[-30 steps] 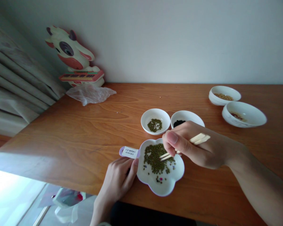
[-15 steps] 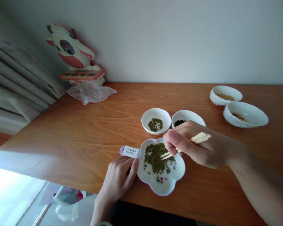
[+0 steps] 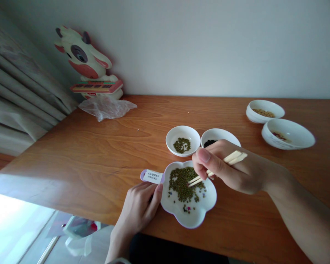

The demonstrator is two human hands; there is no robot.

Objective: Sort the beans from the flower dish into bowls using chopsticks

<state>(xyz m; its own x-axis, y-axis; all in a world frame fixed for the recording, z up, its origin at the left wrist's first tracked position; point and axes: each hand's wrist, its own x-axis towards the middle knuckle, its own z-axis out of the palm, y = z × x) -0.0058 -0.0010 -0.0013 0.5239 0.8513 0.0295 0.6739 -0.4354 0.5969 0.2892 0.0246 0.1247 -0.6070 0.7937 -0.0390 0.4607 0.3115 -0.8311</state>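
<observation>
My right hand (image 3: 231, 168) grips a pair of wooden chopsticks (image 3: 235, 157), their tips down among the green mung beans (image 3: 183, 185) in a white flower-shaped dish (image 3: 194, 220) with a purple rim. At the dish's left edge, my left hand (image 3: 141, 205) is closed with its thumb against the rim, just below the labelled purple handle (image 3: 152, 176). Behind the dish stands a small white bowl (image 3: 172, 147) with some mung beans. Beside it another white bowl (image 3: 229, 137) holds black beans and is partly hidden by my right hand.
Two more white bowls stand at the right rear: one (image 3: 251, 116) with yellowish grains, one (image 3: 302, 139) with reddish-brown bits. A cow-shaped toy keyboard (image 3: 96, 84) and a crumpled plastic bag (image 3: 107, 109) sit at the far left. The wooden table's front edge runs below my left hand.
The view has shifted very slightly. Both hands keep their places and the chopstick tips stay among the mung beans.
</observation>
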